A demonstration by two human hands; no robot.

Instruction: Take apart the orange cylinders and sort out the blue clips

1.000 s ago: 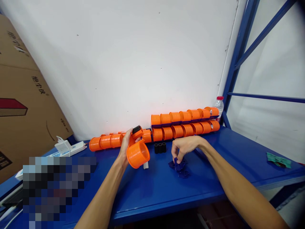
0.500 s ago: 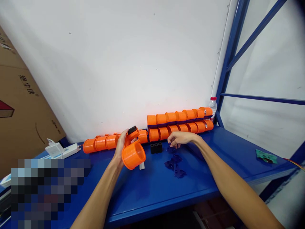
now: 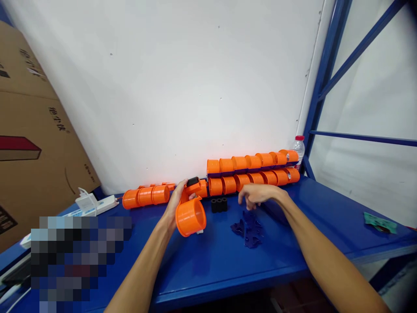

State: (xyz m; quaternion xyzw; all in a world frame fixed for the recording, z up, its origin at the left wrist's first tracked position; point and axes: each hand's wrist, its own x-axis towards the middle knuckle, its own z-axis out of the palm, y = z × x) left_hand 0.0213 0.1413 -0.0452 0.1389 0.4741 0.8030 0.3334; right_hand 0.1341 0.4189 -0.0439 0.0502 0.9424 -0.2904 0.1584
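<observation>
My left hand is wrapped round an orange part with a round cup and a black piece at its top. The cup hangs over the blue table. My right hand hovers at the back edge of several dark blue plastic pieces, its fingers bent down and touching or almost touching one piece. Whether it grips that piece is not clear. A black block with round holes lies between my hands, near the wall.
Two rows of orange cups run along the white wall, with more orange cups at left. A bottle stands at the back right. A white power strip, a cardboard box and a green packet are in view.
The view has shifted, so most things sit farther right. The blue pieces lie closer together, and the piece that was at my right fingertips is now lower among them.
</observation>
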